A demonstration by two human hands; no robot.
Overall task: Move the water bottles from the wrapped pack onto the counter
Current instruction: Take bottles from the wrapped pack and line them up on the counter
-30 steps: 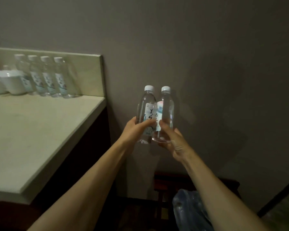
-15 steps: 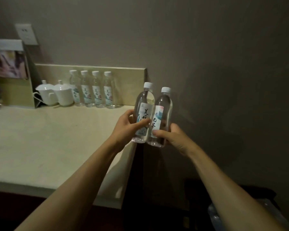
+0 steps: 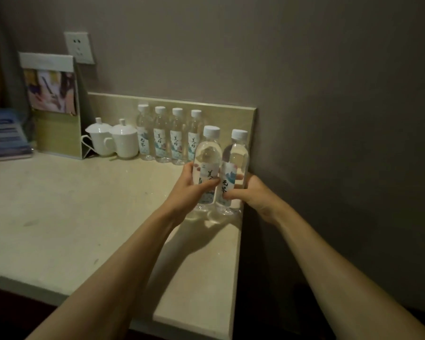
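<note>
So, going from the left, two white lidded cups [image 3: 113,141] stand at the far wall, then four water bottles [image 3: 168,136] in a row on the counter [image 3: 59,217]. Your left hand [image 3: 194,190] is wrapped around one upright bottle [image 3: 207,168] — your right hand [image 3: 250,192] grips a second bottle [image 3: 233,170] just beside it, at the counter's right edge, bases near the surface.

Left hand [image 3: 189,190] grips one bottle [image 3: 207,168], right hand [image 3: 252,192] another [image 3: 233,173], mid-frame, upright at counter [image 3: 71,217] right edge; four bottles [image 3: 169,136] behind.
</note>
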